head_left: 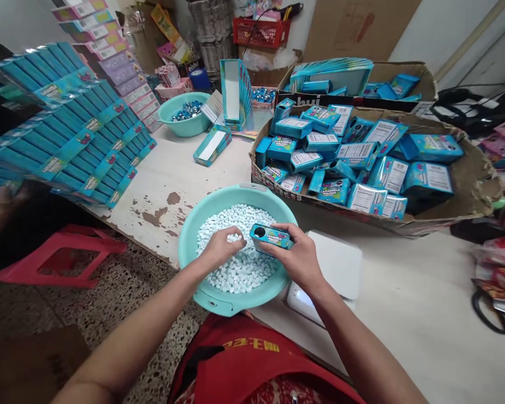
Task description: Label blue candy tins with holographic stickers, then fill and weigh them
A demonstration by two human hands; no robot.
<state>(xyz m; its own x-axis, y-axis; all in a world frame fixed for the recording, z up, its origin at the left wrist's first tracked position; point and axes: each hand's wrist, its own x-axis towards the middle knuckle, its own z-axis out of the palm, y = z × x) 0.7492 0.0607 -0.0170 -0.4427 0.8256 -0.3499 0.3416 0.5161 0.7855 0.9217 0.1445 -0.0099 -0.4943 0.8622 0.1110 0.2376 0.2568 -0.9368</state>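
Red apron [231, 365] at the bottom edge, lettered in yellow characters upside down to this view. Gripping a small blue box [271, 237] between thumb and fingers of the right hand [301, 258], round dark opening upward, above the turquoise basin [188, 235] of white pellets [238, 280]. Pinching a few pellets, as far as can be seen, between thumb and fingertips of the left hand [221, 247], close beside that opening. More blue boxes [357, 151], some reading "CARAMELO MACIZO", heaped in a cardboard carton [480, 179]; behind, a second carton [305, 102] partly legible as "shui"
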